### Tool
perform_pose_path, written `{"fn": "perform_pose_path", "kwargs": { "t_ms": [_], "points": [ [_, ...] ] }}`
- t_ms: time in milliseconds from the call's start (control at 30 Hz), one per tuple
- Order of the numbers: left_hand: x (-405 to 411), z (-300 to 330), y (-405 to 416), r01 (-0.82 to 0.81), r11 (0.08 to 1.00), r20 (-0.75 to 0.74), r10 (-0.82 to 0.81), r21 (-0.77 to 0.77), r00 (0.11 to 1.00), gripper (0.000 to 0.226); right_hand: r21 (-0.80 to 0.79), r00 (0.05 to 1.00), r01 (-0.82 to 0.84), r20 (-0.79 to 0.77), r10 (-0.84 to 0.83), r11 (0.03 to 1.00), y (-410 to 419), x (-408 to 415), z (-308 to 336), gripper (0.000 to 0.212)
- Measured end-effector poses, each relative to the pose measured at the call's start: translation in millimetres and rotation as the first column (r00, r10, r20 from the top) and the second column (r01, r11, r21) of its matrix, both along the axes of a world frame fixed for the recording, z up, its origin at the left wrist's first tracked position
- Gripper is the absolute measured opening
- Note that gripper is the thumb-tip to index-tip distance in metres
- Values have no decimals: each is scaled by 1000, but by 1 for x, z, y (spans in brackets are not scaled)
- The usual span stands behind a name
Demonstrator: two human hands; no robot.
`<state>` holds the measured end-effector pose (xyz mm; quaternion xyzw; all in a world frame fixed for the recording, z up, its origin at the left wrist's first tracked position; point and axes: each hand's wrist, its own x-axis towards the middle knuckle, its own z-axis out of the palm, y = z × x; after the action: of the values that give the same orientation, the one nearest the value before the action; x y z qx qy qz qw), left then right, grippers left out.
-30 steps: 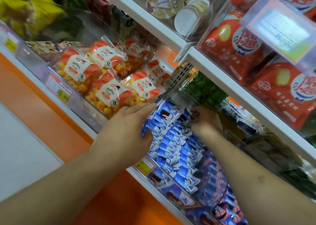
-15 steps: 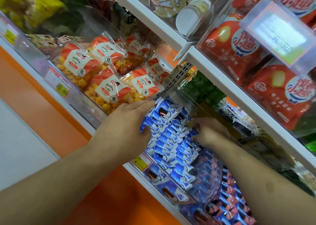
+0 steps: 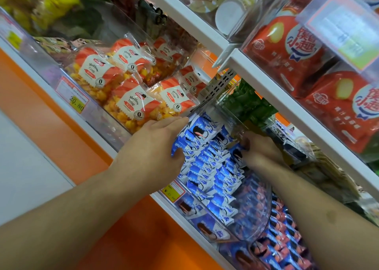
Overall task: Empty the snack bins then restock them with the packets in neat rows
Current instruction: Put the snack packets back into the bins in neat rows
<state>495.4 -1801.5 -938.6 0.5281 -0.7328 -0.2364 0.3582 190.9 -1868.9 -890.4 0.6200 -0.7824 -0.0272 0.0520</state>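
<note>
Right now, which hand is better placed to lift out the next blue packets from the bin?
Probably the left hand: its fingers already curl round a bunch of the blue packets at the back of the clear bin. The right hand only touches the row's far side.

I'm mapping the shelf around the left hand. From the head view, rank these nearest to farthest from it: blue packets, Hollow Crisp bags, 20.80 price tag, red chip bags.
1. The blue packets: touching the left hand, in the bin under its fingers.
2. Hollow Crisp bags: neighbouring bin, just above the hand.
3. 20.80 price tag: left, on the bin front.
4. Red chip bags: upper shelf, far right.
</note>
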Motion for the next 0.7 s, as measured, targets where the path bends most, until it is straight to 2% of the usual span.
{"fn": "perform_pose_path", "kwargs": {
  "t_ms": [100, 267, 433, 567, 700],
  "points": [
    [0, 1, 0, 0, 1000, 2, 0, 6, 1000, 71, 31, 998, -26, -48, 28, 999, -3, -2, -3, 28],
    [0, 2, -1, 12, 1000, 15, -12, 22, 1000, 72, 81, 998, -12, -68, 17, 997, -7, -7, -5, 36],
    [1, 4, 2, 35, 998, 26, -37, 53, 999, 73, 106, 997, -33, -70, 41, 994, 5, 2, 0, 26],
    [5, 5, 5, 70, 994, 26, -72, 84, 997, 74, -3, 991, -127, 49, 127, 992, 41, 27, 13, 16],
    [16, 18, 21, 83, 995, 110, -88, 50, 990, 68, -203, 942, -271, 148, 303, 941, 102, 56, 10, 26]
  ]
}}
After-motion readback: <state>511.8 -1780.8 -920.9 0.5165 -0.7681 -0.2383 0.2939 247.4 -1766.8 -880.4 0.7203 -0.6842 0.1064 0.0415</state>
